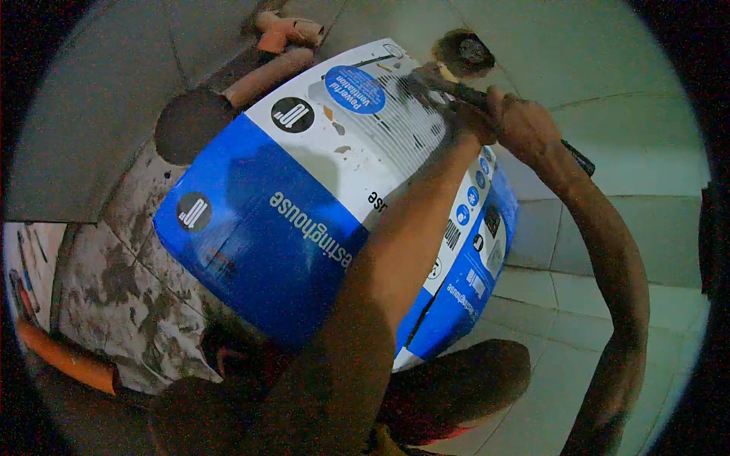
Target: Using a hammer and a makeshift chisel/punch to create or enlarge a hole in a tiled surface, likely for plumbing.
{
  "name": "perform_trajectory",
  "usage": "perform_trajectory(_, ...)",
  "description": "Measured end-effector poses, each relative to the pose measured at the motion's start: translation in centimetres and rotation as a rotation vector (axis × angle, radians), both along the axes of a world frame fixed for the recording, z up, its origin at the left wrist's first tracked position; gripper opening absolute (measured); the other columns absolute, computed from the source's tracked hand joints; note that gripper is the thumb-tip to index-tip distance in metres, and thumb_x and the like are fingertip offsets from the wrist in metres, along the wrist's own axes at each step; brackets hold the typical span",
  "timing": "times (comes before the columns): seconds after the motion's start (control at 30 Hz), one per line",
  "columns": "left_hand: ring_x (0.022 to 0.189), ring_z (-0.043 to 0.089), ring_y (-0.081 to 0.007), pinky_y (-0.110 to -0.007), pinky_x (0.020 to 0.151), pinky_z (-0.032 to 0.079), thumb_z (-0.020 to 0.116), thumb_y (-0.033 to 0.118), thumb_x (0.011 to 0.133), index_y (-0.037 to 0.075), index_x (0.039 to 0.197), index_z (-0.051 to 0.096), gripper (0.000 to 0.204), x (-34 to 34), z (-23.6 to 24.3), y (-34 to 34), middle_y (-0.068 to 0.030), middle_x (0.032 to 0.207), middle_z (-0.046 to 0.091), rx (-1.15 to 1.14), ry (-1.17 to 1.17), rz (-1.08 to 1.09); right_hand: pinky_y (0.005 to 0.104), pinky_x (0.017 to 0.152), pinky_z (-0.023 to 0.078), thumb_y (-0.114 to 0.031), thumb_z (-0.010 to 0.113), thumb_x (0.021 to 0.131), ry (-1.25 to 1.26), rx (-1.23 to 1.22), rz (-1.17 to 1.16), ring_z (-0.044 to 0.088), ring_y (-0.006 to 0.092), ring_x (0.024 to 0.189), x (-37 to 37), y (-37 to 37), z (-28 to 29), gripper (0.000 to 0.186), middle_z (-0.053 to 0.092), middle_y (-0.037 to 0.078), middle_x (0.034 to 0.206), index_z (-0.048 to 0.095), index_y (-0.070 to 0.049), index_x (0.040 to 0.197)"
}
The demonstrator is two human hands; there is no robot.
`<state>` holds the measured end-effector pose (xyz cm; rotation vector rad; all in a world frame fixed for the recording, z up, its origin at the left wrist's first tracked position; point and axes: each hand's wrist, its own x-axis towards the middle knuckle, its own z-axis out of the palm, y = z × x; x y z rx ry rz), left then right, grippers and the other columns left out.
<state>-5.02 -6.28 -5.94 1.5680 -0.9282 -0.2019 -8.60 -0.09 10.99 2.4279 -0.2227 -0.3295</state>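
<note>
Right hand [525,129] is gripping the tool [470,96], left hand [471,125] sitting close, grip unclear; box [258,197], probably catching chips [341,150], is lying by the hole [465,53].

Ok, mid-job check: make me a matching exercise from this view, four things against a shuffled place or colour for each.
Column one:
1. Box
2. Black-handled tool
3. Pipe fitting
4. Ragged hole

Column two:
A. Dark, in the pale tiles, just beyond the tool's far end
B. Blue and white
C. Gripped in the right hand
D. Orange-pink, at the top of the picture, left of centre

Right pairs: 1-B, 2-C, 3-D, 4-A
</note>
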Motion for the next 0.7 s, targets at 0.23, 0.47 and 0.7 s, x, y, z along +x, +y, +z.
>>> perform_trajectory(0.23,0.101,0.060,-0.0259,-0.044,0.089,0.043,0.055,0.028,0.087,0.012,0.096,0.067,0.022,0.4,-1.6,-2.1,-0.0098,0.105,0.066,0.152,-0.192,0.050,0.0492,0.058,0.050,-0.030,0.055,0.091,-0.092,0.199,0.156,0.062,0.0433,0.069,0.3,0.5,-0.3,0.030,0.062,0.023,0.081,0.044,-0.003,0.096)
perform_trajectory(0.47,0.101,0.060,-0.0320,-0.053,0.087,0.042,0.052,0.031,0.086,0.013,0.105,0.066,0.029,2.4,0.7,1.3,-0.0099,0.109,0.066,0.168,-0.143,-0.015,0.0486,0.057,0.050,-0.028,0.057,0.090,-0.144,0.177,0.168,0.063,0.0421,0.070,0.9,1.7,0.2,0.029,0.063,0.022,0.080,0.045,-0.002,0.097)
perform_trajectory(0.7,0.102,0.060,-0.0373,-0.061,0.086,0.041,0.050,0.034,0.086,0.014,0.113,0.066,0.037,2.4,1.0,1.9,-0.0098,0.113,0.066,0.223,-0.167,-0.038,0.0490,0.055,0.049,-0.026,0.057,0.090,-0.129,0.124,0.063,0.062,0.0416,0.068,0.5,1.1,-0.5,0.027,0.062,0.021,0.075,0.043,-0.003,0.095)
